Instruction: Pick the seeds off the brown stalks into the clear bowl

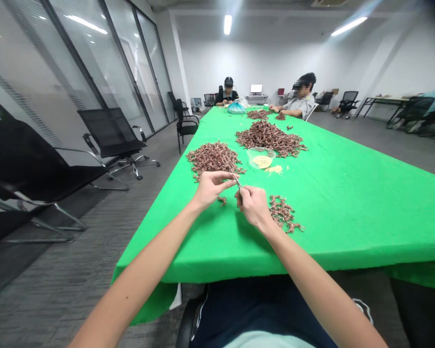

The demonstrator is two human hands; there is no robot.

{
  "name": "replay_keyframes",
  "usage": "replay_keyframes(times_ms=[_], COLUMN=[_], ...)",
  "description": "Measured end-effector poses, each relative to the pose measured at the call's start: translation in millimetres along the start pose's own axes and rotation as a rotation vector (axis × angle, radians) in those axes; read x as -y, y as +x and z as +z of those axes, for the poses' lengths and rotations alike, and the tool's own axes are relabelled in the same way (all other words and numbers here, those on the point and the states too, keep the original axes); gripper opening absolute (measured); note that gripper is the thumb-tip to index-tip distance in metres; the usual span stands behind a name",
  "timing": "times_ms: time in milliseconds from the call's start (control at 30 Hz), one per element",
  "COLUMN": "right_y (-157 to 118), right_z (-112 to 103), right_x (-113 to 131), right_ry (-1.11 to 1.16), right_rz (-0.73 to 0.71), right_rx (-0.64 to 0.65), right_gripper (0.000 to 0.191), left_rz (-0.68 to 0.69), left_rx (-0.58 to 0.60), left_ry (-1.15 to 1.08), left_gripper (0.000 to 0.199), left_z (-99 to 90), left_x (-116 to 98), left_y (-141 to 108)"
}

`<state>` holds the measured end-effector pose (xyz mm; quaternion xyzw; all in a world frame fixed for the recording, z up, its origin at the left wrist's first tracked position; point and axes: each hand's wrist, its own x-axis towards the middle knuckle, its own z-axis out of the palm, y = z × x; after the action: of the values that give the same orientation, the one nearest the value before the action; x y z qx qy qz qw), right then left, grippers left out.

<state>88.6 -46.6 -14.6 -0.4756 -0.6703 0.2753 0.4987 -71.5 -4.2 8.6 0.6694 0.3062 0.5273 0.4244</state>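
My left hand pinches a small, gnarled brown piece between thumb and fingertips, just in front of the left heap. My right hand is closed around a slim metal tool whose tip meets that piece; its exact kind is too small to tell. A loose brown piece lies on the green cloth below my left hand. Beside my right wrist is a small spread of similar pieces. Beyond my hands are a larger reddish-brown heap and a clear plastic bowl with pale yellow bits.
Pale crumbs lie by the bowl. A wide brown heap stands behind it on the green tablecloth. Farther off are a blue plastic bag and two seated people at the table. Black office chairs line the left side.
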Motion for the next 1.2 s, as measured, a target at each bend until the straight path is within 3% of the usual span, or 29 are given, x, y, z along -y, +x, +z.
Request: replay_keyframes(times_ms=[867, 1200], right_y=[1.6, 1.0], right_z=[-3.3, -3.9], right_x=[-1.4, -0.8], right_ry=[-0.029, -0.208], right_rz=[0.017, -0.078], right_rx=[0.029, -0.03], right_gripper=[0.039, 0.04], left_rz=[0.013, -0.095], left_rx=[0.011, -0.019], left_ry=[0.031, -0.07], left_gripper=[0.032, 0.03], left_z=[-3.6, 1.2], left_x=[2.0, 1.4], left_y=[0.3, -3.1])
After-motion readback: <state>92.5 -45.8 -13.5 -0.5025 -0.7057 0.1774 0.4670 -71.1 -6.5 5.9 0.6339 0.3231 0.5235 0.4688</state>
